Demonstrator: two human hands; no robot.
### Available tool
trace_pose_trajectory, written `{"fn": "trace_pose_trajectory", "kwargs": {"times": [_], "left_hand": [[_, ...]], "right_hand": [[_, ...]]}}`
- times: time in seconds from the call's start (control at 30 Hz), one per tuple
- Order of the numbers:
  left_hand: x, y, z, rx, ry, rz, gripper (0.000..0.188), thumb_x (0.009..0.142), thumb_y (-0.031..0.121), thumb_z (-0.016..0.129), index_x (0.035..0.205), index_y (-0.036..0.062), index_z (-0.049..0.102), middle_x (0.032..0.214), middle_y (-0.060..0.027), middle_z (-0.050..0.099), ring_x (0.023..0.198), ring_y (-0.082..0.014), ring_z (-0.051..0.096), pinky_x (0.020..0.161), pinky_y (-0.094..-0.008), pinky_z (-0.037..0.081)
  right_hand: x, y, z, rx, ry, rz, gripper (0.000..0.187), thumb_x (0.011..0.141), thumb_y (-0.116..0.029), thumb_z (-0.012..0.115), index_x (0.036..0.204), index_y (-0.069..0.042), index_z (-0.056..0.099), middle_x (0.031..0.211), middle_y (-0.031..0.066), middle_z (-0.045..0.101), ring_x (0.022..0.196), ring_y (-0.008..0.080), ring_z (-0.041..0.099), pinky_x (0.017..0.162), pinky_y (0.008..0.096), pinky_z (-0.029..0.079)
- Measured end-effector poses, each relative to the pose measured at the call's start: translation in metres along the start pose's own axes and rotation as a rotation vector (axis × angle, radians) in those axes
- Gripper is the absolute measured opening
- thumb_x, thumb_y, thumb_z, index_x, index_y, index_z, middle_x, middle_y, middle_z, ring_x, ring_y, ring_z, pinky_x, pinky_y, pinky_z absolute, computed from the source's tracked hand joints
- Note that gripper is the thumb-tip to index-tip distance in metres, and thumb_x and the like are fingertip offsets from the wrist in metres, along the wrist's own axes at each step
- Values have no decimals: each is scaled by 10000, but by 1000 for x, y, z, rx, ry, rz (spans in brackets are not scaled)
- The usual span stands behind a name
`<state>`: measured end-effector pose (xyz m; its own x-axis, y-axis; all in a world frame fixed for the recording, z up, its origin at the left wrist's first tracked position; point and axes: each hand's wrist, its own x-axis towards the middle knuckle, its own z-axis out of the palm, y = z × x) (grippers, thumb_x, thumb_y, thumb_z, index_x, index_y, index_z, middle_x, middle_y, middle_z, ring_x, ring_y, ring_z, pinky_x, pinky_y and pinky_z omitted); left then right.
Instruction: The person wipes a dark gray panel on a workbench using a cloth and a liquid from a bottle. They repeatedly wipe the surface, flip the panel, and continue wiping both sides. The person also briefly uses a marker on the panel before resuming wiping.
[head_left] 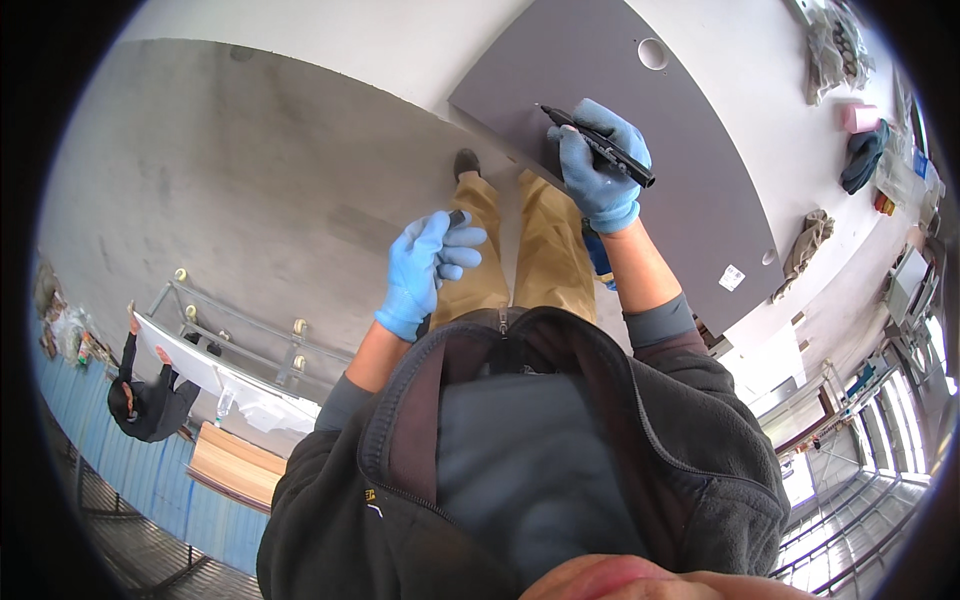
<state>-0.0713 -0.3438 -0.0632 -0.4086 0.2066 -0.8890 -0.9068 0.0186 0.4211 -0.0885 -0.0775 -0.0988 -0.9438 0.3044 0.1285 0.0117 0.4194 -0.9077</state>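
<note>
My right hand (603,165), in a light blue glove, grips a black marker pen (618,156) like a writing tool. Its tip is over the grey panel (690,200), near a small light mark; whether it touches I cannot tell. The panel is a broad flat board with a round hole close to its far edge, another at the right corner and a white label (732,277). My left hand (425,268), gloved the same way, is held off to the left of the panel, pinching a small black marker cap (457,217) between thumb and fingers.
The panel lies on a white tabletop (790,150). Along its right side are plastic bags (838,50), a pink roll (860,118), a dark glove (864,158) and a crumpled cloth (803,252). At the far left a person (150,400) handles a white board (185,355) by a wheeled metal frame (245,340).
</note>
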Motion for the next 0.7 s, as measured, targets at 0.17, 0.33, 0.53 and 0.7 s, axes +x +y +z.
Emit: {"fn": "trace_pose_trajectory", "kwargs": {"times": [0.17, 0.33, 0.53, 0.7], "left_hand": [[3, 1, 1, 21, -19, 5, 493, 1092, 430, 559, 1239, -27, 669, 1063, -141, 792, 755, -106, 723, 575, -193, 503], [6, 1, 2, 44, -43, -17, 523, 1090, 457, 551, 1253, -25, 670, 1074, -138, 792, 761, -106, 723, 589, -196, 508], [6, 3, 5, 75, -50, -10, 568, 1077, 490, 559, 1274, -32, 661, 1081, -135, 792, 769, -102, 720, 594, -197, 507], [6, 5, 7, 94, -45, -25, 590, 1072, 507, 560, 1281, -37, 656, 1080, -135, 793, 768, -99, 713, 600, -199, 507]], "right_hand": [[7, -3, 7, 34, 157, -53, 105, 813, -62, 772, 888, -64, 699, 667, 82, 655, 563, 240, 641, 584, 330, 534], [7, -2, 0, -93, 4, -89, 204, 902, 7, 732, 1098, 23, 678, 819, 110, 785, 790, 201, 801, 741, 306, 618], [7, -1, 0, -84, 25, -133, 201, 897, 1, 735, 1092, 18, 689, 815, 106, 788, 769, 192, 793, 741, 305, 616], [10, -4, 2, -94, 2, -102, 211, 899, 0, 739, 1102, 14, 684, 816, 103, 787, 776, 192, 795, 744, 303, 614]]}}
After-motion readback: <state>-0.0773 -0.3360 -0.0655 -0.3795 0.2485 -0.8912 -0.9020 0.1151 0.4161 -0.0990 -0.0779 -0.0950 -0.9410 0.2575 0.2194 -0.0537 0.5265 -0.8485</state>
